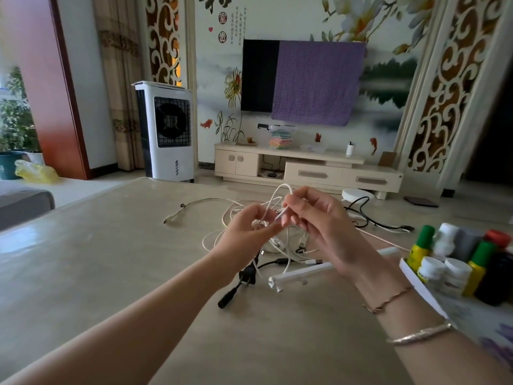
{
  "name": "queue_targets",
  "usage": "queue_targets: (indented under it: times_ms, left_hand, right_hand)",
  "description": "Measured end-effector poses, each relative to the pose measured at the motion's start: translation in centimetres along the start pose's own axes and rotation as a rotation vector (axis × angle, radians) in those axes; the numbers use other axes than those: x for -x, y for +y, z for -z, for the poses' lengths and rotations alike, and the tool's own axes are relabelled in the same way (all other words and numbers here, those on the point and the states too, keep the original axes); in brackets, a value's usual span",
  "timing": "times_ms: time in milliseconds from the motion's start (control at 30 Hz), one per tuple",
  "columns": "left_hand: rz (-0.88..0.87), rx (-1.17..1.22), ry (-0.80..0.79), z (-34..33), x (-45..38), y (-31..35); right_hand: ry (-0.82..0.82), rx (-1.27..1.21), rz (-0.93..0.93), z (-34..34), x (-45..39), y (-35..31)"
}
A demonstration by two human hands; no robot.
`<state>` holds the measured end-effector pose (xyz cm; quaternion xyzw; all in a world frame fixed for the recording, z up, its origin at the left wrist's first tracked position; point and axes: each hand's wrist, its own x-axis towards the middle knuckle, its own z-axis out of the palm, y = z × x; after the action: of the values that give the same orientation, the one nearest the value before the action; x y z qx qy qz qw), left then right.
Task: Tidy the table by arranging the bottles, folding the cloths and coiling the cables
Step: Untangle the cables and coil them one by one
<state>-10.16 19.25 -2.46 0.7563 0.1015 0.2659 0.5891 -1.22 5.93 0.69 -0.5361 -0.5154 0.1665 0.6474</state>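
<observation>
Both the left hand (244,232) and right hand (313,218) pinch a thin white cable (277,194) lifted above the tangle on the table (111,259); light, limp and snag-prone, it is best gripped near its plug.

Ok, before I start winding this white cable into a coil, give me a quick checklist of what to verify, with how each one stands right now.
1. Both hands hold the white cable: ok. The left hand and right hand both pinch it above the table.
2. Cable free of the pile: not ok. It runs down into the tangle of cables.
3. Loose end found: cannot tell; the fingers hide it.
4. Black adapter cable clear of the white one: cannot tell; they cross in the pile.
5. Bottles out of the way: ok, grouped at the right.
</observation>
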Motion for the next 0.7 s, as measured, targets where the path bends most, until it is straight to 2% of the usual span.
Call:
queue_targets:
  times_ms: [100, 200, 300, 467, 567, 700]
  left_hand:
    - [-0.022, -0.013, 0.098, -0.1, -0.3, -0.1]
    - [-0.034, 0.057, 0.106, -0.1, -0.2, 0.1]
    - [-0.035, 0.119, 0.121, 0.4, -0.2, 0.4]
    - [-0.016, 0.244, 0.062, 1.3, 0.0, 0.7]
    - [-0.037, 0.342, 0.008, 1.4, 0.1, 0.9]
    - [-0.026, 0.617, -0.093, 2.2, 0.1, 1.4]
  right_hand:
    - [0.070, -0.006, -0.022, 0.0, 0.0, 1.4]
    - [0.214, 0.227, -0.145, 0.1, 0.0, 3.4]
    - [0.125, 0.466, -0.196, -0.6, -0.1, 5.3]
    - [-0.007, 0.534, -0.126, -2.0, -1.1, 6.2]
    - [-0.015, 0.638, -0.056, -1.9, -1.3, 6.6]
    - [0.043, 0.932, -0.027, -0.8, -1.2, 7.1]
